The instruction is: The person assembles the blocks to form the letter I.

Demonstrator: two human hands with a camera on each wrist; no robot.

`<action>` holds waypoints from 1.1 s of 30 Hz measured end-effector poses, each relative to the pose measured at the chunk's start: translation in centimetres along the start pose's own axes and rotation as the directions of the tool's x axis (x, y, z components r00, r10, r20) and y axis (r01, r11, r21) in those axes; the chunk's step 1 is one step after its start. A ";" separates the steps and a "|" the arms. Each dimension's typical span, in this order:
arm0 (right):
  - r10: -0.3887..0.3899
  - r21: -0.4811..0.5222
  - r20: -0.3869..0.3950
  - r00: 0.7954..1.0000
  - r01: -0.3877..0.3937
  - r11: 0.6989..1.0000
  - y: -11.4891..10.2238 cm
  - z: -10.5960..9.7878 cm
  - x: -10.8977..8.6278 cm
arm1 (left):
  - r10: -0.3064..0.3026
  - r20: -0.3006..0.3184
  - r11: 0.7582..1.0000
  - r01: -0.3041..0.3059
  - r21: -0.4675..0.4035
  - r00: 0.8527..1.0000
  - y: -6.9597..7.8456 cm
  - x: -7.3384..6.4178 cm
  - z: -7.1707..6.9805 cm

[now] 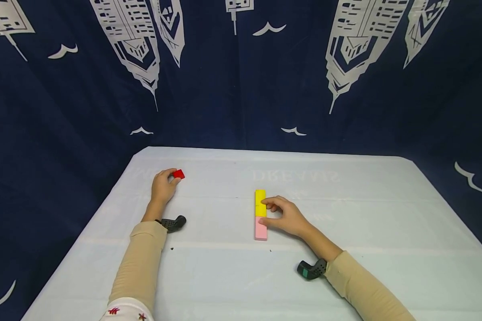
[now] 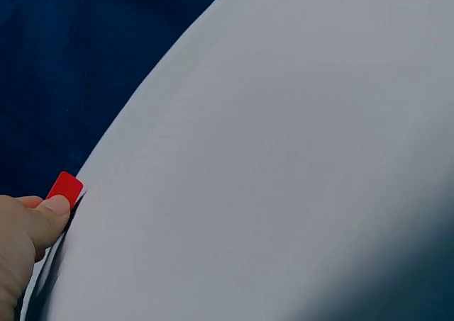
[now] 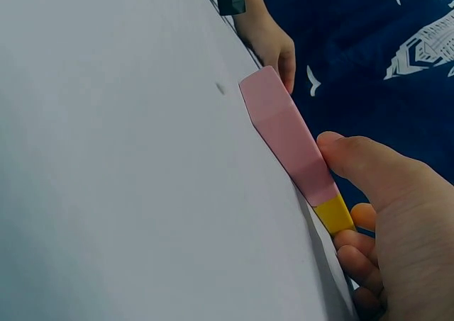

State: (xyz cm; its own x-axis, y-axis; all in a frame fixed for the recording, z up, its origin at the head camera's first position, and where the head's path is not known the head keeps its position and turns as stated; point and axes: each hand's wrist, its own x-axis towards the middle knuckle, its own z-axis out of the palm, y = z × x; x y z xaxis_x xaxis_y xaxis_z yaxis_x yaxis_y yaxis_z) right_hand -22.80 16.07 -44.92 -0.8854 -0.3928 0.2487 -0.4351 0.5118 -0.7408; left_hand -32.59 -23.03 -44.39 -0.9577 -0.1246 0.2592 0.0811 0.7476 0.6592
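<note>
At the far left of the table, my left hand [image 1: 163,186] pinches a small red block [image 1: 179,174] between thumb and fingers. In the left wrist view, the thumb lies across the lower part of the red block [image 2: 66,188]. Near the middle, a yellow block piece [image 1: 260,203] and a pink block [image 1: 261,228] lie end to end in a straight row. My right hand [image 1: 287,217] is at the row's right side, fingers bent. Its thumb touches the pink block [image 3: 287,133], while its fingertips touch the yellow piece [image 3: 333,215].
A white cloth covers the table [image 1: 209,276]. Behind it hangs a dark blue curtain [image 1: 241,89] with white building prints. Black wrist devices [image 1: 311,269] sit on both wrists. A small dark speck [image 1: 172,248] lies left of the row.
</note>
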 end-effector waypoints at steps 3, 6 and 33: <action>0.001 -0.008 -0.001 1.000 -0.001 1.000 0.0 0.0 0.0 | 0.006 0.010 1.000 -0.006 -0.022 1.000 0.4 0.0 0.3; 0.000 -0.010 -0.002 1.000 0.000 1.000 0.0 0.0 0.1 | 0.013 0.029 0.999 -0.012 -0.039 0.999 1.0 0.0 0.8; 0.002 -0.010 0.002 1.000 -0.002 1.000 -0.1 0.0 0.0 | 0.097 0.123 0.994 -0.089 -0.067 0.988 5.4 0.2 4.2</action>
State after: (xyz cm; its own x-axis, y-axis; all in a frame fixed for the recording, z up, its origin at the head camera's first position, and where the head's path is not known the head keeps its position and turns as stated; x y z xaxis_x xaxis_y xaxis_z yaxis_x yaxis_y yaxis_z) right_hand -22.74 16.01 -44.80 -0.8858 -0.3937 0.2458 -0.4351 0.5203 -0.7348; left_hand -33.49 -16.27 -43.69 -0.9721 0.0299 0.2328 0.1845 0.7103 0.6793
